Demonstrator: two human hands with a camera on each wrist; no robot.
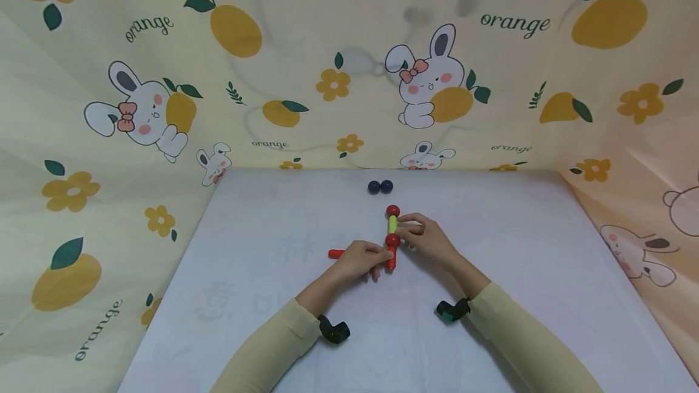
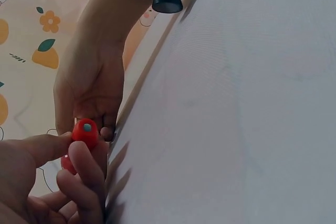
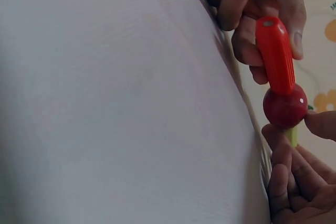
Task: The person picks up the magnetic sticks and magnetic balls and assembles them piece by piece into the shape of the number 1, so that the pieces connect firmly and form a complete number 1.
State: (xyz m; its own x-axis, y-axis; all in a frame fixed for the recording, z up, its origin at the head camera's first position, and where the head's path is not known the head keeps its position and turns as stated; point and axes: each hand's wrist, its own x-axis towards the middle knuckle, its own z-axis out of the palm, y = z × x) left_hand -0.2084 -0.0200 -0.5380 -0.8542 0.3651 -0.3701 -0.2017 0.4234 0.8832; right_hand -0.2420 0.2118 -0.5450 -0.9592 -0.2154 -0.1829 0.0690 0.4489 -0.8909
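Between the two hands is a line of joined pieces: a red ball point(image 1: 392, 211) at the far end, a yellow-green rod point(image 1: 392, 224), a second red ball point(image 1: 392, 239), and a red rod point(image 1: 391, 262) nearest the person. My left hand point(image 1: 359, 258) pinches this red rod between thumb and fingers. From the other side, my right hand point(image 1: 431, 240) grips the second red ball point(image 3: 285, 106), its fingers also against the yellow-green rod point(image 3: 293, 136). A grey end face shows on the red rod point(image 2: 85, 132) in the left wrist view.
Another red rod point(image 1: 335, 254) lies left of my left hand, partly hidden by it. Two dark blue balls point(image 1: 380, 187) sit side by side near the back edge of the white table point(image 1: 262, 211). A printed cloth point(image 1: 306, 35) hangs behind.
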